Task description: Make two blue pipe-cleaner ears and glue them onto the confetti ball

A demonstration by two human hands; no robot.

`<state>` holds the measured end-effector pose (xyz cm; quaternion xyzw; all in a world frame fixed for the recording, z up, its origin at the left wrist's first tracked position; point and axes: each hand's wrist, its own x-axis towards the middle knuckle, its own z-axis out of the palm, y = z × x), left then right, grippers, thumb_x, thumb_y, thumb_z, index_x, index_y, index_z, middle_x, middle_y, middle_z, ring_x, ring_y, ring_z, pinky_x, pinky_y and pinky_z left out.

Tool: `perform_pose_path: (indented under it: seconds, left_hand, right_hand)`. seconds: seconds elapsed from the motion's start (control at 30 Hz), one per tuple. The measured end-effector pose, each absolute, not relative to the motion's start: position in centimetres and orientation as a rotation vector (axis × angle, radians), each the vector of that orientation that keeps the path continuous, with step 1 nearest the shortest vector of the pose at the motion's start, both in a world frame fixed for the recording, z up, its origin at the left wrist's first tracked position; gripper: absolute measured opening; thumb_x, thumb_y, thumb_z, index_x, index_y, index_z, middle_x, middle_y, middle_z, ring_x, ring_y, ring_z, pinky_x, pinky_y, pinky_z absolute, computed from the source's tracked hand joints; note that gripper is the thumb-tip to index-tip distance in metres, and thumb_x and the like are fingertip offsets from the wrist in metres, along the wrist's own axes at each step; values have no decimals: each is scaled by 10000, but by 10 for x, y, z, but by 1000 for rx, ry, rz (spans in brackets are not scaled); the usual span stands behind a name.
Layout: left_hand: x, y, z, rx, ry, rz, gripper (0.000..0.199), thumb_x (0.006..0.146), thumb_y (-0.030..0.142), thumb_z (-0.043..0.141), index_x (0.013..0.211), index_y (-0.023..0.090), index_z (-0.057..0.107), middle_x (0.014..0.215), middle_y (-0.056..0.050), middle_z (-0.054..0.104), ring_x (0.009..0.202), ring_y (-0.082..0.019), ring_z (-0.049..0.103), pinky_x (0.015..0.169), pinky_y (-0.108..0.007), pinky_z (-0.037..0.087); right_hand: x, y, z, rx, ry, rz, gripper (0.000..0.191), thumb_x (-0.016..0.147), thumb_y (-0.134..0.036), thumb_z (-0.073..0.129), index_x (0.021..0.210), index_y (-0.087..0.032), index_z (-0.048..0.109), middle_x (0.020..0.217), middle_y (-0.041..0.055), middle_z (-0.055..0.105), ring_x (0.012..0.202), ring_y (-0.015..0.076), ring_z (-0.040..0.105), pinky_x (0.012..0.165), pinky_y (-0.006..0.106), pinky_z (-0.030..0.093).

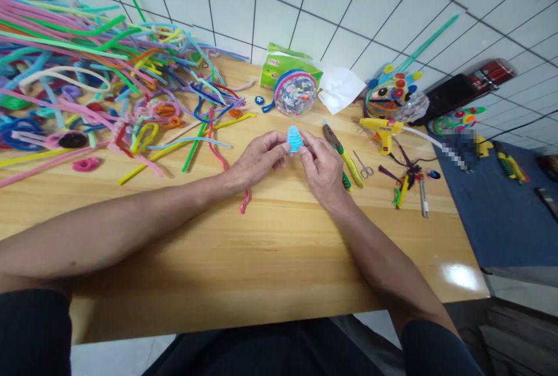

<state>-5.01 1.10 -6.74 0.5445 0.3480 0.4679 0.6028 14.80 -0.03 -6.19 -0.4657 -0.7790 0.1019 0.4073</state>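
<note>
A small light-blue coiled cone (294, 139), narrower at its top, is held between my two hands above the wooden table (261, 248). My left hand (267, 158) pinches its lower left side with thumb and fingers. On the right side, the thumb and fingers of my right hand (320, 164) close on the same piece. Just beyond it stands a round clear container (296, 94) with a blue and pink rim. A pink fuzzy stem (213, 138) runs behind my left wrist, and its end (244, 201) shows in front.
Many coloured fuzzy stems (78, 45) heap at the left. Behind are a green tissue pack (279, 65) and white tissue (341, 88). Pliers (333, 136), small scissors (365, 170), a yellow glue gun (383, 131) and a cutter knife (423, 196) lie right of my hands.
</note>
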Motion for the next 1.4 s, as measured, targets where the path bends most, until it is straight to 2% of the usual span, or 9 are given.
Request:
perform_pose_path:
  seconds: [0.07, 0.23, 0.4, 0.57, 0.73, 0.87, 1.07, 1.23, 1.4]
  left_hand:
    - [-49, 11, -68, 1268, 779, 1087, 298, 920, 442, 811, 973, 167, 709, 758, 7, 674, 633, -107, 598, 624, -235, 511]
    - [-50, 10, -65, 1232, 719, 1066, 401, 868, 539, 867, 966, 170, 745, 727, 12, 683, 624, -104, 588, 624, -235, 505]
    - [-51, 12, -66, 1111, 696, 1017, 355, 859, 490, 896, 950, 168, 780, 711, 8, 703, 639, -102, 615, 650, -227, 516]
    - [-52, 17, -70, 891, 593, 937, 386, 788, 464, 970, 954, 153, 813, 908, -54, 808, 664, -97, 659, 618, -217, 512]
    - [-53, 19, -67, 857, 579, 865, 303, 832, 363, 959, 1018, 153, 843, 974, -75, 837, 686, -85, 670, 641, -206, 520]
    - [-53, 19, -64, 870, 625, 853, 247, 874, 356, 927, 985, 153, 839, 990, -90, 844, 685, -94, 676, 657, -226, 541]
    - [-50, 18, -67, 940, 692, 905, 246, 838, 366, 934, 936, 163, 836, 968, -72, 836, 662, -96, 653, 623, -225, 542]
    - [-51, 14, -67, 1053, 730, 955, 316, 822, 430, 927, 936, 152, 830, 944, -61, 813, 687, -107, 656, 651, -245, 554]
    - [-51, 14, -68, 1112, 707, 960, 387, 813, 494, 926, 949, 147, 824, 944, -63, 801, 692, -111, 652, 661, -257, 553]
  right_hand:
    - [149, 0, -63, -1153, -2023, 199, 364, 1129, -378, 512, 1390, -283, 747, 1136, 90, 822, 1044, 254, 772, 980, 425, 631]
    - [152, 1, -64, -1180, -1979, 338, 384, 1120, -390, 524, 1402, -280, 759, 1075, 74, 826, 985, 261, 784, 926, 434, 638]
    - [151, 0, -63, -1241, -1844, 529, 382, 1093, -453, 573, 1367, -294, 785, 1059, 59, 833, 926, 244, 769, 882, 429, 649]
    - [148, 2, -58, -1222, -1662, 824, 359, 1039, -445, 640, 1309, -278, 807, 1025, 26, 849, 815, 197, 759, 801, 383, 656]
    - [146, 3, -54, -1214, -1595, 891, 322, 989, -386, 664, 1232, -262, 835, 927, -2, 836, 753, 178, 745, 763, 367, 657]
    - [147, 3, -55, -1212, -1625, 839, 317, 992, -379, 653, 1237, -287, 833, 976, 3, 835, 775, 189, 743, 783, 389, 671]
    - [152, 0, -53, -1251, -1851, 548, 343, 1065, -391, 578, 1308, -303, 802, 1079, 44, 824, 953, 240, 756, 881, 429, 657]
    - [152, -4, -51, -1241, -2050, 218, 354, 1102, -369, 541, 1347, -277, 779, 1069, 77, 814, 992, 253, 756, 937, 412, 624]
    - [151, -4, -54, -1219, -2092, 100, 377, 1126, -373, 502, 1375, -252, 758, 1053, 84, 802, 972, 246, 754, 919, 393, 614]
